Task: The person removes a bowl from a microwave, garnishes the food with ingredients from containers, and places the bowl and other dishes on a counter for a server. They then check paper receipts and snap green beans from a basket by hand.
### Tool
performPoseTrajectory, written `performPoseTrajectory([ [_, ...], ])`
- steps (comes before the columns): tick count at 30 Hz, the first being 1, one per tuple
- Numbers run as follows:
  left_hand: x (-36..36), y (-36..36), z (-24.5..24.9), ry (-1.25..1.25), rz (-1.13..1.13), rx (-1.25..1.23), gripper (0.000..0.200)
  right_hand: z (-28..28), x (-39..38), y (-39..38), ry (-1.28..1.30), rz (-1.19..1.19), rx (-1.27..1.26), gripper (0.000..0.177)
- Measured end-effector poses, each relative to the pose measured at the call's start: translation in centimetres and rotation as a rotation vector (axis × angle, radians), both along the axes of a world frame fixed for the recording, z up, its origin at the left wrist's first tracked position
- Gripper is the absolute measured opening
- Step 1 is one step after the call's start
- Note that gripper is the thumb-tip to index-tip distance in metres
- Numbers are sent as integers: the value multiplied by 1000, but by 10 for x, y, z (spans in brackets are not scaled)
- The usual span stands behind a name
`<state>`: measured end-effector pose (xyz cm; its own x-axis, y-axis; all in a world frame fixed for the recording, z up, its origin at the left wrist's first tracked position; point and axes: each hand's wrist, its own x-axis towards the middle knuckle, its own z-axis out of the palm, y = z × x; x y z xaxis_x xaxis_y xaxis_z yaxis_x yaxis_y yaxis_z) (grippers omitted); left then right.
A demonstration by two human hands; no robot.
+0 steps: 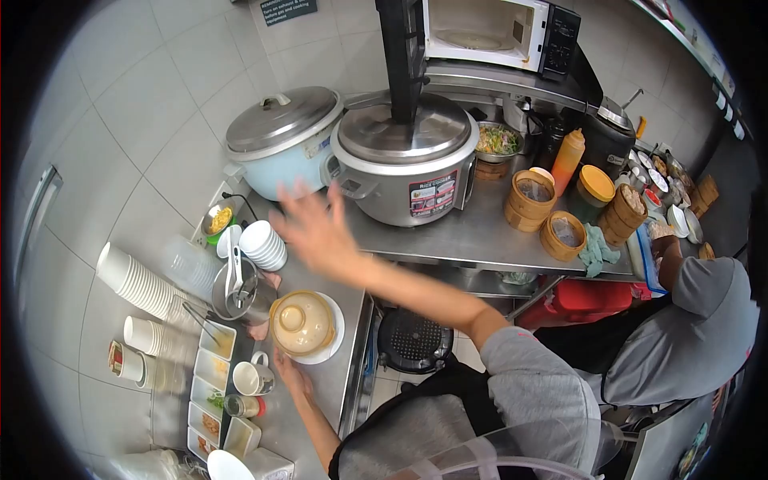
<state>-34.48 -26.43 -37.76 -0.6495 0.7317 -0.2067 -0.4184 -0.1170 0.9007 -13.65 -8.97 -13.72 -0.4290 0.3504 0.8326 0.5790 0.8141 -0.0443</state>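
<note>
A lidded tan pot [302,324] sits on a white plate [335,339] near the edge of the steel counter [330,390], its round knob uppermost. The left hand [293,378] is low at the side of the pot, fingers close against its base and the plate; I cannot tell whether they grip either one. The right hand [316,232] is raised with fingers spread and holds nothing (it is blurred), in front of the pale blue cooker [276,156] and the grey rice cooker [400,196], both lidded. Near the pot are a stack of white bowls [262,246] and a metal container [258,302] with utensils in it. A mug [250,378] and a small jar [240,406] stand nearby, beside a row of white food tubs [210,370]. Well apart, at the right, another person [680,344] leans at the counter.
</note>
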Motion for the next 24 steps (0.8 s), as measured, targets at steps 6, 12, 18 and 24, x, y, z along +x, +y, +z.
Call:
performPoseTrajectory([
  [6,4,-21,29,443,-15,-328,55,105,123,108,214,-579,290,41],
  [12,18,-47,36,273,109,-338,53,99,237,107,296,-567,439,47],
  [18,26,-56,-3,150,16,-421,53,100,377,192,452,-659,386,51],
  [24,60,-14,-37,-178,27,-35,47,129,453,274,118,-680,417,49],
])
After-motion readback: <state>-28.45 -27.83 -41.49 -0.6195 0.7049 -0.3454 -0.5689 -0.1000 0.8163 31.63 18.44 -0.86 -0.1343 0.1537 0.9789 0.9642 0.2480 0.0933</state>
